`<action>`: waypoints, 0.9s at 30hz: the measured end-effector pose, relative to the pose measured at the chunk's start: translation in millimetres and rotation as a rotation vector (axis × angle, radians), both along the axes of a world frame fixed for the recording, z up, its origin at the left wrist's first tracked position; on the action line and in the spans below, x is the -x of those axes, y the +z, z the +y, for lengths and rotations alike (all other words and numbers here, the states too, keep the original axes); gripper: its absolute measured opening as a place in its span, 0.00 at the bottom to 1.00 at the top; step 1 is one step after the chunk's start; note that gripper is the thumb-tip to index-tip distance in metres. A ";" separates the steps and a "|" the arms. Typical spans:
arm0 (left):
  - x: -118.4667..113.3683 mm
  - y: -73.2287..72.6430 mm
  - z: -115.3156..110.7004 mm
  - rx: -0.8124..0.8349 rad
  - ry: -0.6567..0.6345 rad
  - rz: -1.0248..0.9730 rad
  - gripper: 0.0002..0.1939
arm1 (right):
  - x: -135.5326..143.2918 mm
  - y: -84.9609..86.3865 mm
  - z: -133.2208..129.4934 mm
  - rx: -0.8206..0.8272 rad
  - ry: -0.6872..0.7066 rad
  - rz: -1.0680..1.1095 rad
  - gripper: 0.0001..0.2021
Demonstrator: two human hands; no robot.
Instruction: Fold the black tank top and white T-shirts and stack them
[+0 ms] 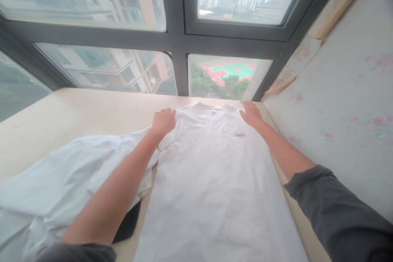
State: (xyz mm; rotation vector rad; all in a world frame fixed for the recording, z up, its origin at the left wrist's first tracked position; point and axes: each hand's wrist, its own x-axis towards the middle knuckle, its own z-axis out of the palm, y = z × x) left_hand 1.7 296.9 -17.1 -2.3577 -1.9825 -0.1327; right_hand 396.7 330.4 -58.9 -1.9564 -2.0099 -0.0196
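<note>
A white T-shirt (211,180) lies spread flat on the pale sill, its collar toward the window and a small dark label print on the right of its chest. My left hand (164,121) is closed on the shirt's left shoulder, fingers curled. At the opposite shoulder, my right hand (251,114) touches the fabric edge; its thumb stands apart from the fingers, which are partly smeared. Both sleeves of the shirt are largely hidden under or beside my hands.
More white clothing (70,172) lies crumpled on the left, partly behind my left forearm, with a black item (129,223) beside it. The sill (92,110) meets a grey window frame (179,45). A flowered wall (344,118) rises closely on the right.
</note>
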 end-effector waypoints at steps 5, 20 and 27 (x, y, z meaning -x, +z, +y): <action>34.8 -6.7 -122.8 -0.243 0.010 0.001 0.18 | 18.2 -33.5 -67.5 0.069 0.137 -0.062 0.26; 140.9 -49.2 -163.2 -0.370 -0.076 0.168 0.18 | 44.2 -69.0 -129.9 0.160 0.087 -0.177 0.30; 113.8 -37.9 -158.9 -0.378 -0.008 0.140 0.16 | 47.0 -67.8 -120.3 0.137 0.088 -0.171 0.29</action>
